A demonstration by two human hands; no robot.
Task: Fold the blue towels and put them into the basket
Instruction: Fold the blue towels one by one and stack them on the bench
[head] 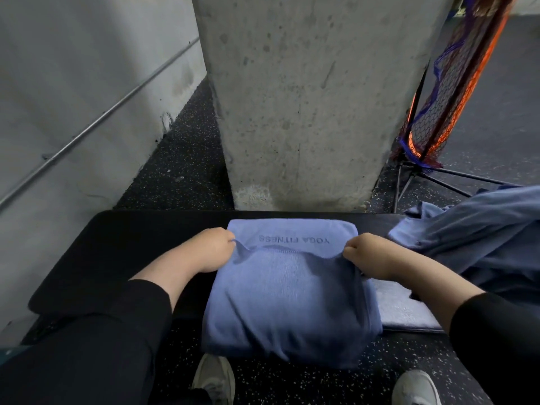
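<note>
A blue towel [287,296] with the lettering "YOGA FITNESS" lies on the black bench [122,252] in front of me, its near part hanging over the bench's front edge. My left hand [209,249] pinches the towel's folded edge on the left. My right hand [369,254] pinches the same edge on the right. Between the hands the edge is pulled taut across the towel. A heap of loose blue towels [479,241] lies on the bench at the right. No basket is in view.
A pale folded cloth [403,309] lies on the bench under my right forearm. A concrete pillar [306,106] rises just behind the bench. An orange and blue net on a black stand [444,112] stands at the back right. My shoes [214,378] are on the speckled floor below.
</note>
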